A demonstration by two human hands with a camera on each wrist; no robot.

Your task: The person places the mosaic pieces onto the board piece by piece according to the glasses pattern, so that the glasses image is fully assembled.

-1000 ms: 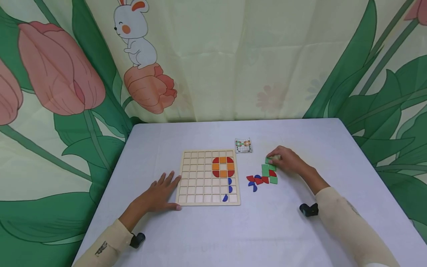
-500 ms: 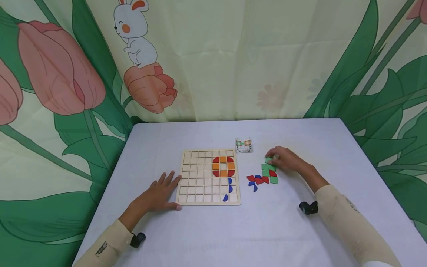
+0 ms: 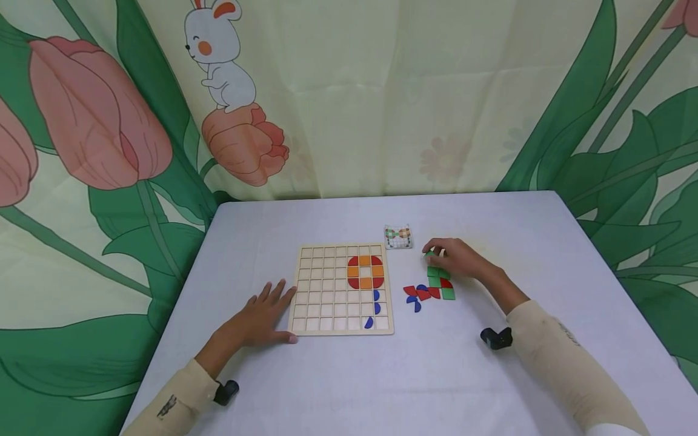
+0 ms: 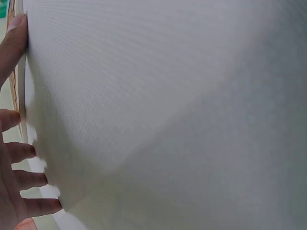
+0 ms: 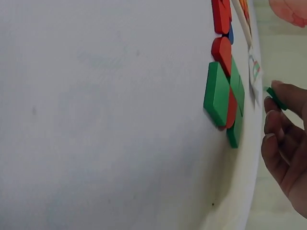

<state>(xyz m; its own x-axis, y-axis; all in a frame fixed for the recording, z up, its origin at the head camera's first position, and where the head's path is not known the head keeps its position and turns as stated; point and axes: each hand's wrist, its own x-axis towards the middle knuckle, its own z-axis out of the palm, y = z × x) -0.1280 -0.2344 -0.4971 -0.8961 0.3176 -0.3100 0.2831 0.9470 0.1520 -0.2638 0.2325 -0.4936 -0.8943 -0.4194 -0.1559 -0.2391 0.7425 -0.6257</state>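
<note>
A wooden grid board [image 3: 322, 297] lies on the table, with a ring of red and orange pieces at its upper right and three blue half-round pieces [image 3: 377, 308] below. My left hand [image 3: 256, 318] is spread flat, its fingers and thumb touching the board's left edge; the left wrist view shows the straight fingers too. My right hand [image 3: 455, 257] pinches a green square tile [image 5: 277, 98] between thumb and finger, raised off the table in the right wrist view. Under and beside it lie loose green tiles [image 3: 448, 294], red quarter-round pieces [image 3: 423, 295] and blue half-rounds [image 3: 411, 300].
A small printed pattern card [image 3: 398, 237] lies behind the board's right corner. The white-covered table [image 3: 425, 387] stands against a printed cloth backdrop [image 3: 382, 109]. A black camera [image 3: 496, 339] is worn at each wrist.
My right hand has lifted a green tile from the pile's far end and moved slightly left with it. The left hand and the board have stayed in place.
</note>
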